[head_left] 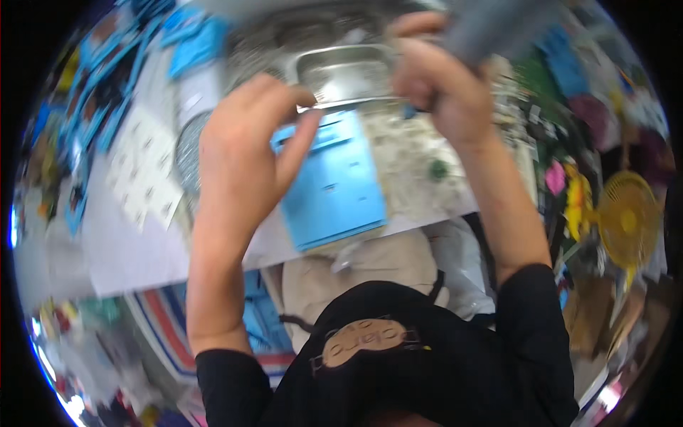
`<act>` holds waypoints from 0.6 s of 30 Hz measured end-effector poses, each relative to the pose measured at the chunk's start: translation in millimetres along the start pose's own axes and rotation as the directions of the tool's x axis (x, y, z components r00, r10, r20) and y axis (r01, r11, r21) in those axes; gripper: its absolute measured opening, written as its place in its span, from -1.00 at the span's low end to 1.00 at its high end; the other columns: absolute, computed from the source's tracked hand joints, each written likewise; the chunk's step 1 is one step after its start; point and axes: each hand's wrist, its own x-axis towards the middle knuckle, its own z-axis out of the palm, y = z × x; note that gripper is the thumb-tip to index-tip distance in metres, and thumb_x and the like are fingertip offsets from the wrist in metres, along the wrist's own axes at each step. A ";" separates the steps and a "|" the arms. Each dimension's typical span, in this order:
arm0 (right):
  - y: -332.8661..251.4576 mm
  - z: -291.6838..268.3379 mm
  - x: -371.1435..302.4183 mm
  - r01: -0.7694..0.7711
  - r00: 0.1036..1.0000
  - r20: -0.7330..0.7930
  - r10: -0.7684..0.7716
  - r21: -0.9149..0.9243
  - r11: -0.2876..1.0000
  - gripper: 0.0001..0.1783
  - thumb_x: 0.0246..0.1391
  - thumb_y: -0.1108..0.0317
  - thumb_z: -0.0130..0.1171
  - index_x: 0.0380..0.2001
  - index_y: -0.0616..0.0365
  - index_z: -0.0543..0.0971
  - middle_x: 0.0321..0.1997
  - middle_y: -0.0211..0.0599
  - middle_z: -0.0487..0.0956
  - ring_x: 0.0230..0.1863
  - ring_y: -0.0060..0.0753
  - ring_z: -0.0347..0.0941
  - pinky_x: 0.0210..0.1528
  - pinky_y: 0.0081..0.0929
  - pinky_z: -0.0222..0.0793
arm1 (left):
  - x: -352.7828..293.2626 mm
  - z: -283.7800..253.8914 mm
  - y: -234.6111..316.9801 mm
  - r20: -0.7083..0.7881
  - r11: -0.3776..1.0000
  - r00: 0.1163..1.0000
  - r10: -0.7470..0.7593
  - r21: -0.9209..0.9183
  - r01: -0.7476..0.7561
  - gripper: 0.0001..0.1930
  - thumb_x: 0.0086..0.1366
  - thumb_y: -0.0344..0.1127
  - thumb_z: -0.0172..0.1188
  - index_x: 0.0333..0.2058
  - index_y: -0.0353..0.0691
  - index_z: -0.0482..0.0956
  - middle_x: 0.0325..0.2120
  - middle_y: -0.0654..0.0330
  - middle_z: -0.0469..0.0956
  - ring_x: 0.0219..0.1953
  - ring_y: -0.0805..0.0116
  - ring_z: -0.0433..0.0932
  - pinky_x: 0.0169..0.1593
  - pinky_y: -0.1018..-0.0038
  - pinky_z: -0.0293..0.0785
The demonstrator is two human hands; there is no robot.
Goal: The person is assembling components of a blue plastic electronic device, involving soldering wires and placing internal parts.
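Observation:
My left hand (249,135) hovers over the left edge of a flat light-blue panel (334,185), its thumb and forefinger brought together in a pinch. Whatever sits between those fingertips, if anything, is too small to make out. Beyond the panel lies a shallow metal tray (384,64) with a bright rim. Up at the right, my right hand (452,89) is wrapped round a thick dark grey object (498,28), raised above the table. Motion smears this object and its top runs toward the frame's edge, so its kind is unclear.
A white sheet with small dark marks (146,167) lies at the left, near blue frame-like parts (107,107). Blue pieces (196,43) are piled at the back left. On the right are a yellow fan-shaped item (628,220) and mixed clutter. A beige cushion (363,267) is below the table edge.

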 end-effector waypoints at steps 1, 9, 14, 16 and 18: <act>12.2 -12.2 -9.7 -0.001 0.999 0.042 -0.011 0.278 0.961 -0.69 0.26 0.34 0.05 0.02 0.23 0.46 -0.66 -0.53 0.27 -0.66 -0.63 0.18 -0.47 -0.50 0.28 | -11.0 5.1 -16.9 -0.039 0.999 0.999 -0.019 0.028 0.020 -0.74 0.12 -0.32 0.41 -0.22 -0.23 0.63 -0.25 0.08 0.56 -0.15 0.02 0.56 -0.11 0.25 0.48; 30.2 11.1 -13.0 0.028 0.981 0.177 -0.076 0.261 0.965 -0.74 0.28 0.32 0.05 -0.05 0.24 0.42 -0.67 -0.47 0.29 -0.67 -0.59 0.19 -0.44 -0.43 0.27 | -46.1 78.8 -39.4 -0.014 1.000 1.000 0.020 -0.006 -0.020 -0.48 0.09 -0.24 0.42 0.04 -0.25 0.58 0.05 0.00 0.51 0.11 -0.06 0.46 0.20 0.10 0.33; 31.1 12.7 -16.9 -0.026 0.983 0.186 0.003 0.125 0.992 -0.75 0.27 0.33 0.06 -0.06 0.22 0.41 -0.67 -0.48 0.29 -0.66 -0.59 0.19 -0.43 -0.44 0.27 | -45.5 82.5 -37.2 0.006 0.999 1.000 -0.020 -0.032 0.020 -0.48 0.11 -0.24 0.40 0.06 -0.23 0.56 0.06 0.01 0.50 0.12 -0.03 0.45 0.23 0.13 0.30; 27.3 9.9 -14.8 0.013 0.978 0.205 -0.041 0.137 0.990 -0.74 0.27 0.33 0.06 -0.05 0.21 0.40 -0.68 -0.48 0.28 -0.66 -0.60 0.20 -0.43 -0.44 0.28 | -46.2 82.2 -37.7 0.019 0.998 0.999 -0.041 -0.038 0.042 -0.48 0.11 -0.23 0.40 0.06 -0.23 0.55 0.07 0.02 0.49 0.13 -0.02 0.44 0.25 0.11 0.29; 25.1 9.0 -12.0 0.051 0.967 0.232 -0.102 0.215 0.975 -0.74 0.26 0.33 0.05 -0.05 0.21 0.40 -0.69 -0.49 0.28 -0.67 -0.60 0.19 -0.44 -0.44 0.28 | -46.6 82.5 -37.9 0.025 0.998 0.999 -0.048 -0.032 0.049 -0.48 0.12 -0.23 0.40 0.07 -0.22 0.55 0.08 0.02 0.49 0.15 -0.01 0.43 0.26 0.08 0.26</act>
